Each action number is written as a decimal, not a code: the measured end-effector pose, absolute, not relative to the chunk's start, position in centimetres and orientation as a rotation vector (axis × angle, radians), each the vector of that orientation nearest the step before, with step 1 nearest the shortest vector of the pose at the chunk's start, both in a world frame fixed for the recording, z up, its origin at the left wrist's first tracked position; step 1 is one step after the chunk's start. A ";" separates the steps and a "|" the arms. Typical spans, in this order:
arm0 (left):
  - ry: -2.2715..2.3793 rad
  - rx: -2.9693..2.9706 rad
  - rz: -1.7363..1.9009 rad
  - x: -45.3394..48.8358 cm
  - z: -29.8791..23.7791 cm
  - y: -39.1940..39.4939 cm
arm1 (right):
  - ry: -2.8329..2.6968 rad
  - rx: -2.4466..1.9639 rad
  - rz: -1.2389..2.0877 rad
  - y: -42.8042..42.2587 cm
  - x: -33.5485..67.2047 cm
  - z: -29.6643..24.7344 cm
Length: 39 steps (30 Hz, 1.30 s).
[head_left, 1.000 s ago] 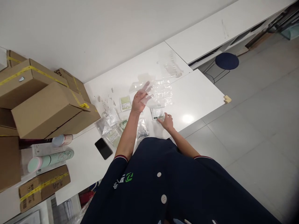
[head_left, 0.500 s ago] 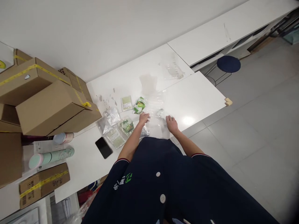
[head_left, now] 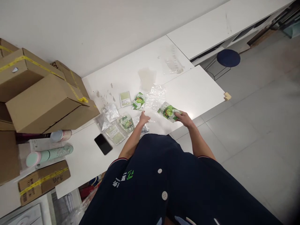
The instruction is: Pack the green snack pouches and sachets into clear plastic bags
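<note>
My right hand [head_left: 184, 118] grips a green printed pouch [head_left: 169, 111] by its right end, thumb on top, above the table's front edge. My left hand [head_left: 144, 118] is open, thumb and fingers apart, low over the table. A crumpled clear plastic bag [head_left: 156, 94] lies just beyond the hands. Another green pouch [head_left: 139, 101] lies beyond my left hand, beside a pale green packet [head_left: 125, 99]. Left of that hand are a clear-wrapped green pouch [head_left: 127, 122], a wrapped pale packet [head_left: 115, 134] and a silvery packet [head_left: 143, 125], partly hidden by my forearm.
A black phone [head_left: 103, 144] lies on the white table [head_left: 81, 162]. Cardboard boxes [head_left: 44, 103] with yellow tape are stacked at the left, near a mint-green bottle [head_left: 50, 155]. A clear plastic piece [head_left: 173, 65] lies toward the back; a blue stool [head_left: 228, 58] stands at the right.
My right hand has moved right and up, and the green pouch now shows clearly in it. The clear bag that stretched between my hands now lies crumpled farther back. My left hand has opened.
</note>
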<state>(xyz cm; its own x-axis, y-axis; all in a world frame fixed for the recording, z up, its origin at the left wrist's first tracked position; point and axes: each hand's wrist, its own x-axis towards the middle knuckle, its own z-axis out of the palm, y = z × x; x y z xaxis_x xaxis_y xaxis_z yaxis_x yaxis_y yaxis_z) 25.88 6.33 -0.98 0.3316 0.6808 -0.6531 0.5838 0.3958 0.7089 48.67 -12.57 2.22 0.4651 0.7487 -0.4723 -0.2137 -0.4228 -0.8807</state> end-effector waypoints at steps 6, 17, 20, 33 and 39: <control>1.342 1.079 0.211 24.1 -2.3 5.2 | -0.476 -1.560 1.529 -6.7 47.4 -0.8; 1.360 1.135 0.193 23.8 -1.7 5.1 | -1.260 -2.445 0.958 -5.2 45.4 -2.2; 1.343 1.110 0.237 23.8 -1.9 4.9 | -1.530 -2.503 0.849 -6.7 43.5 -2.0; 1.344 0.769 0.355 24.2 -1.6 5.3 | -1.943 -2.416 0.552 -9.0 41.1 -4.7; 1.325 0.714 0.351 23.6 -0.3 5.3 | -2.013 -2.424 0.405 -9.6 40.2 -4.3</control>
